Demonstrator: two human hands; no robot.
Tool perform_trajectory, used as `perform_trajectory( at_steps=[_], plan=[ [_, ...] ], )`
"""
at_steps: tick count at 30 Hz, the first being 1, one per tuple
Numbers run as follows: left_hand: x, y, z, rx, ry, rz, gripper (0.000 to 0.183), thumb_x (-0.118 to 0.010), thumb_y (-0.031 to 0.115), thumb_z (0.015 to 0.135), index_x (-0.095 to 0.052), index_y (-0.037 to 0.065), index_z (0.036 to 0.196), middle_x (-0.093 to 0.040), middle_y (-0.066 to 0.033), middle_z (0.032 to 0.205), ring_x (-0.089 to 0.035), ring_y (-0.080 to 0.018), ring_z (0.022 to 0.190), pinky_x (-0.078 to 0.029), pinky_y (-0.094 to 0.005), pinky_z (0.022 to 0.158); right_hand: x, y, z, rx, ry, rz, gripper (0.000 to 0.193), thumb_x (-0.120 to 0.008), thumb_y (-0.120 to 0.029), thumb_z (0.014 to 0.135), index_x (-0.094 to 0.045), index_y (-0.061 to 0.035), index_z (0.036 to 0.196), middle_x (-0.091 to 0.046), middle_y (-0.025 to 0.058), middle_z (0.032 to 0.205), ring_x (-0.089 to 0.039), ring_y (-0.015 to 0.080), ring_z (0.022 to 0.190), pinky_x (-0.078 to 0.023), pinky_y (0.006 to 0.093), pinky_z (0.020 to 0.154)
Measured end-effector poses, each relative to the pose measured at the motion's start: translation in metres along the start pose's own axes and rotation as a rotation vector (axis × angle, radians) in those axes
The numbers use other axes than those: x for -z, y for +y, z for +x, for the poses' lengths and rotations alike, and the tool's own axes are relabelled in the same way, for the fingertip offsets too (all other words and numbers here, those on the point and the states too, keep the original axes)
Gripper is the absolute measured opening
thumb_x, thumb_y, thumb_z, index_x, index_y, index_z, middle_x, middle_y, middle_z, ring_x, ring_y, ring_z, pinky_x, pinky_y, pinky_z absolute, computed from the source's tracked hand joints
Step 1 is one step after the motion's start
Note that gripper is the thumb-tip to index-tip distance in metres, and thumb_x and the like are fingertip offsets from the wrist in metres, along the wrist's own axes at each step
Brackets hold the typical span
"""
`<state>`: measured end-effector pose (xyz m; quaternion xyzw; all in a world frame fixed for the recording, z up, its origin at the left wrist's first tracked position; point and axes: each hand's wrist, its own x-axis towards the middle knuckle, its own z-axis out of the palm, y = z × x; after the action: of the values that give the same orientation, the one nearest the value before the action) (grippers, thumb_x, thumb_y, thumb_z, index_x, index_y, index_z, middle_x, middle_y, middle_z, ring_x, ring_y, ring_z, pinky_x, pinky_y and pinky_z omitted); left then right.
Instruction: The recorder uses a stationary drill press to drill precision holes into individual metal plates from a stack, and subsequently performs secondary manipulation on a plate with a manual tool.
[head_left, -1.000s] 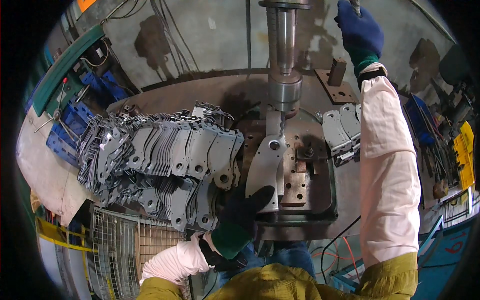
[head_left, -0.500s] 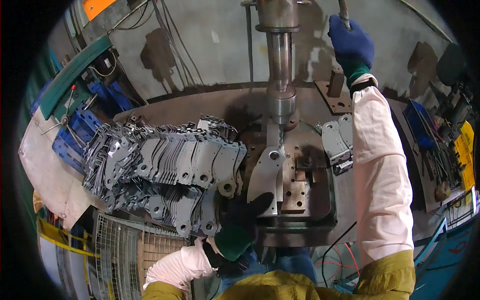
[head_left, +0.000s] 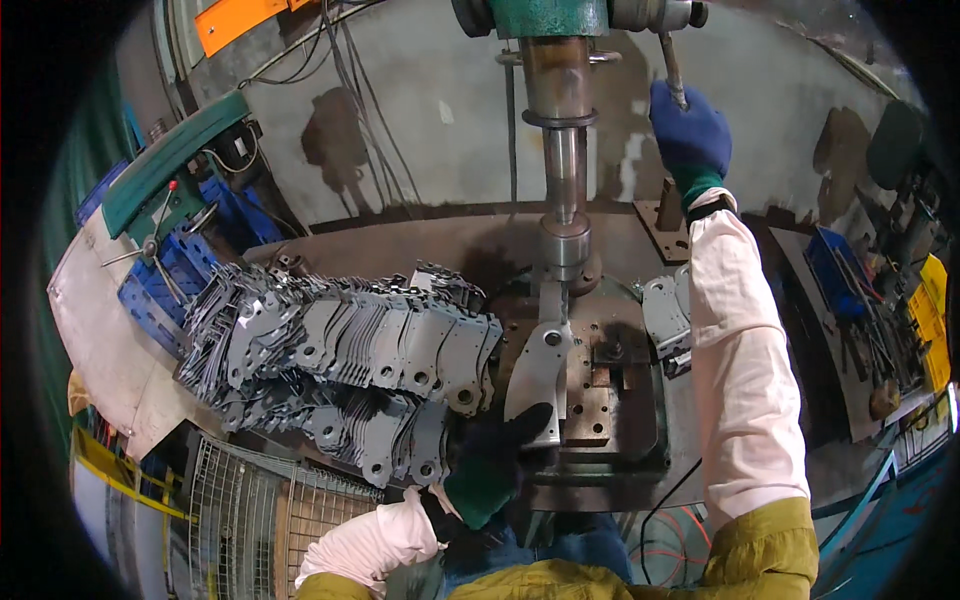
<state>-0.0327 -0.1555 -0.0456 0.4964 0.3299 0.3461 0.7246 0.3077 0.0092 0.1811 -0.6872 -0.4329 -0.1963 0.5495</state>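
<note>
My gloved left hand (head_left: pixel 492 462) grips the lower end of a flat grey metal plate (head_left: pixel 537 385), one dark finger lying across it. The plate, with a round hole near its upper end, rests on a drilled metal fixture (head_left: pixel 587 400). Over its far end stands the drill press spindle (head_left: pixel 566 245); the tool's contact with the plate is hard to make out. Raised at the upper right, my right hand (head_left: pixel 692 130) in a blue glove is closed around the press's lever handle (head_left: pixel 672 72).
Stacks of similar grey plates (head_left: pixel 400 345) lie left of the fixture. More plates (head_left: pixel 664 312) sit to its right, beside my right forearm. A wire basket (head_left: pixel 235 500) stands at lower left. Blue (head_left: pixel 838 268) and yellow bins (head_left: pixel 932 320) are at far right.
The view has tilted, so the scene sits lower and more of the press's green head shows. Both hands keep their holds; the plate stays on the fixture.
</note>
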Motion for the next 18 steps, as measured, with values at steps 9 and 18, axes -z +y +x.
perform_trajectory(
  at_steps=[9, 18],
  plan=[
    [-0.028, 0.026, 0.005, 0.128, 0.152, -0.257, 0.031, -0.072, 0.020, 0.096, -0.064, 0.013, 0.125, -0.069, -0.0027, 0.105, -0.068, -0.0183, 0.088, -0.061, -0.0364, 0.069, 0.008, 0.011, 0.008, -0.072, -0.137, 0.005, 0.059, -0.051, -0.064, 0.091, -0.074, -0.0116, 0.105, -0.071, 0.0223, 0.104, -0.064, 0.0475, 0.103, -0.052, 0.0507, 0.087],
    [-0.014, 0.040, 0.001, 0.089, 0.180, -0.133, 0.042, -0.073, 0.033, 0.094, -0.063, 0.009, 0.127, -0.069, -0.0037, 0.104, -0.070, -0.0193, 0.087, -0.061, -0.0367, 0.070, 0.055, 0.013, -0.026, -0.210, -0.534, 0.501, 0.053, -0.063, -0.053, 0.090, -0.070, -0.0012, 0.089, -0.070, 0.0114, 0.075, -0.067, 0.0203, 0.063, -0.053, 0.0348, 0.065]
  ],
)
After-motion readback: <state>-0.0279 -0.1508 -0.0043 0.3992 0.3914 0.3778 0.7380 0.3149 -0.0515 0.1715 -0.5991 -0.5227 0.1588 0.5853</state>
